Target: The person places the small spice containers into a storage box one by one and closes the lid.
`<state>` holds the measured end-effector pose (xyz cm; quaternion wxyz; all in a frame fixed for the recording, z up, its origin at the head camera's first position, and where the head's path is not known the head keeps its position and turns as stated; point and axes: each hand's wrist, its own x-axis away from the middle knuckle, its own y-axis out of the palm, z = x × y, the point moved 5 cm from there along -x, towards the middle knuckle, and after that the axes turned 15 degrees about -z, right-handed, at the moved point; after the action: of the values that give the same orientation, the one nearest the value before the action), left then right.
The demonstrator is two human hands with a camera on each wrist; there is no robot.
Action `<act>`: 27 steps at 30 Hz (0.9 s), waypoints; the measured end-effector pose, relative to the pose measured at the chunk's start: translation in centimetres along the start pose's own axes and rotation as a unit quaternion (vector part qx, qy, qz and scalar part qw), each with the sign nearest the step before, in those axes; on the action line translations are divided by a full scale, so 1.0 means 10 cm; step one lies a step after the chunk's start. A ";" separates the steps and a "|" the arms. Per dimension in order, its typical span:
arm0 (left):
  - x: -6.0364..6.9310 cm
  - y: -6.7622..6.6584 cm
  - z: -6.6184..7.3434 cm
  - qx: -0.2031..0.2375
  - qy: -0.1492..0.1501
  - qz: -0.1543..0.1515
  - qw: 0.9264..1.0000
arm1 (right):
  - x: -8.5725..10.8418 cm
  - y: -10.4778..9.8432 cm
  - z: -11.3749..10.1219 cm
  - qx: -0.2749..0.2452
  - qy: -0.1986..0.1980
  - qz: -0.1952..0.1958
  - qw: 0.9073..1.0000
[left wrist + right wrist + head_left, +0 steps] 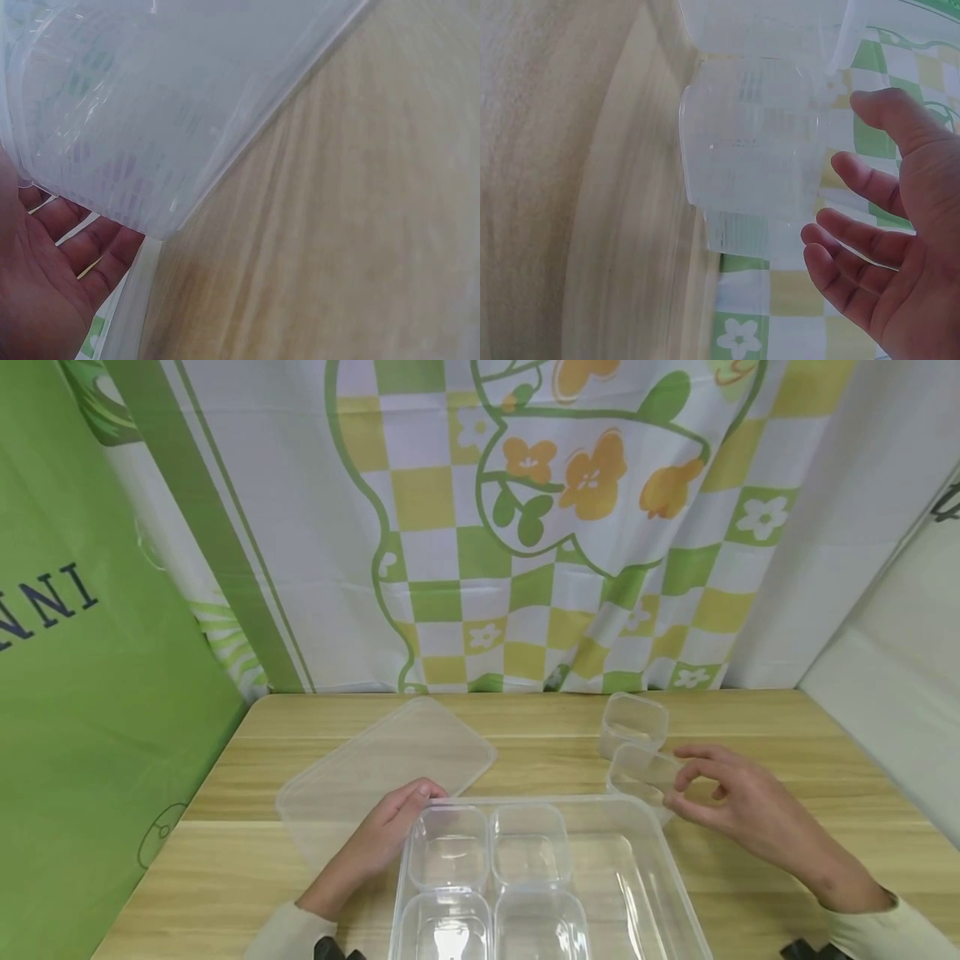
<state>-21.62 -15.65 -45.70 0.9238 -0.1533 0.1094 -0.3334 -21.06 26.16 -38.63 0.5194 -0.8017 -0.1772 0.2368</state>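
A large clear box (611, 806) stands at the table's front, holding several small clear cups (531, 847) in its left part. My left hand (386, 827) grips the box's back left corner; in the left wrist view the fingers of that hand (67, 262) reach under its edge. Behind the box's right corner are two more clear cups, the nearer one (637, 768) beside my right hand (738, 802). In the right wrist view, the fingers of my right hand (900, 217) are loosely bent near this cup (757, 142), with a gap between them and it.
A clear flat lid (405, 747) lies on the wooden table (202, 868) behind my left hand. The farther cup (633, 718) stands near the table's back edge. A patterned curtain (427, 552) hangs behind the table, with a green cloth (97, 718) at the left.
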 end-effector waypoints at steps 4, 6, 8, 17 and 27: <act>0.00 0.00 -0.01 -0.001 -0.002 0.002 1.000 | 0.00 0.03 0.01 -0.008 0.001 -0.007 1.000; 0.00 0.00 -0.01 0.001 -0.004 0.002 1.000 | 0.00 0.04 0.01 -0.010 -0.004 -0.006 1.000; 0.00 0.00 -0.01 0.003 -0.006 0.002 1.000 | 0.00 0.04 0.02 -0.010 -0.007 -0.005 1.000; 0.00 0.00 -0.01 0.009 -0.014 0.000 1.000 | 0.02 0.07 0.04 -0.021 0.003 -0.020 1.000; 0.00 0.01 0.00 0.010 -0.010 0.002 1.000 | 0.03 0.08 0.04 -0.023 0.009 -0.022 0.999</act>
<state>-21.58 -15.60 -45.73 0.9271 -0.1470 0.0972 -0.3308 -21.01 26.30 -39.58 0.5074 -0.8116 -0.1953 0.2137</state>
